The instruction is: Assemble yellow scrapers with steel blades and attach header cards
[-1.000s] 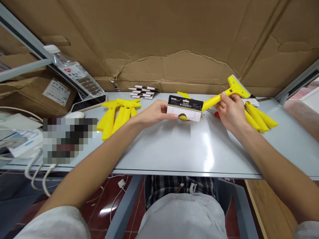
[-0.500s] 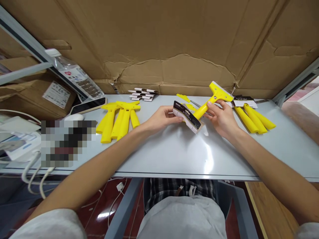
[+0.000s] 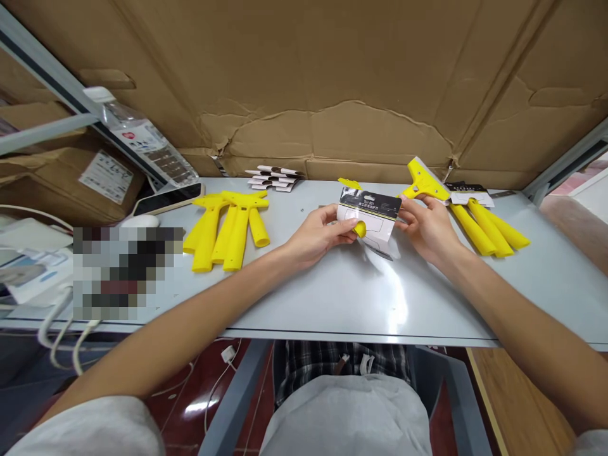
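My left hand (image 3: 325,235) is closed on the left edge of a black-and-white cardboard sleeve (image 3: 368,206), thumb in front. A yellow scraper (image 3: 424,182) runs through this sleeve; its round handle end pokes out near my left thumb, and its wide head with a metal blade edge points up and right. My right hand (image 3: 427,225) grips the scraper just below its head, fingers partly hidden behind the card. Right of that hand lie several finished-looking yellow scraper handles (image 3: 482,228) with a black-and-white card (image 3: 475,194) around them.
Several yellow scraper bodies (image 3: 228,228) lie at left on the grey table (image 3: 308,304). Folded cards (image 3: 273,178) are stacked behind. A small yellow piece (image 3: 350,183) sits near the cardboard wall (image 3: 304,82). A phone (image 3: 168,201), a plastic bottle (image 3: 142,139) and cables (image 3: 59,329) are at far left.
The scraper's handle has gone into the cardboard sleeve, its end now showing through on the left. The sleeve has turned to face me, and the scraper's head has shifted slightly right.
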Tool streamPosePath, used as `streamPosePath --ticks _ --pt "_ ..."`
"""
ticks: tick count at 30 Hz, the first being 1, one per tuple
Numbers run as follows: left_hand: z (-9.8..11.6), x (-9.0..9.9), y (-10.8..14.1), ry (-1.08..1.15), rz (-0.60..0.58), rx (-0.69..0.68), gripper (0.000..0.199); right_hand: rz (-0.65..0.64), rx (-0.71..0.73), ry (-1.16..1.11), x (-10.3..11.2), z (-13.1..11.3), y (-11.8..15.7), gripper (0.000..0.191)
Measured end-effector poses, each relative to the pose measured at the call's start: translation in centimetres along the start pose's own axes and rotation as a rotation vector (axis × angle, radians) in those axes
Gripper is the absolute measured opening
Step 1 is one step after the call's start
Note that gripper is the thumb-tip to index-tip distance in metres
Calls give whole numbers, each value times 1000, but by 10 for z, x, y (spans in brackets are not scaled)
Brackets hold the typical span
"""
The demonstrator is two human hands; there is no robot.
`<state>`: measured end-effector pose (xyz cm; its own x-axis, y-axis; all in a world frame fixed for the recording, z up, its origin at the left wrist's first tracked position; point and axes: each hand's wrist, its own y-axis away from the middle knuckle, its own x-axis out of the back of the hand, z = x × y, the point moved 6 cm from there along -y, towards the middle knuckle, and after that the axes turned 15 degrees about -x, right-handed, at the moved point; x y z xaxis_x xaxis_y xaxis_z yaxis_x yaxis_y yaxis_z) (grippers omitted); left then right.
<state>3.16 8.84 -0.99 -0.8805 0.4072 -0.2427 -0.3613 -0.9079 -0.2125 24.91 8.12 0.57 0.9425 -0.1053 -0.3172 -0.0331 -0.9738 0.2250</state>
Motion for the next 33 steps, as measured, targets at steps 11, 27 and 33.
streamPosePath --ticks 11,27,33 --pt "12 -7 8 -111 26 -128 41 37 -85 -4 0 2 3 57" --pt "6 -17 9 -65 -183 -204 88 100 81 -63 -6 -5 16 61" --pt "-1 -1 7 -127 111 -280 88 -10 43 13 -17 -1 21 60"
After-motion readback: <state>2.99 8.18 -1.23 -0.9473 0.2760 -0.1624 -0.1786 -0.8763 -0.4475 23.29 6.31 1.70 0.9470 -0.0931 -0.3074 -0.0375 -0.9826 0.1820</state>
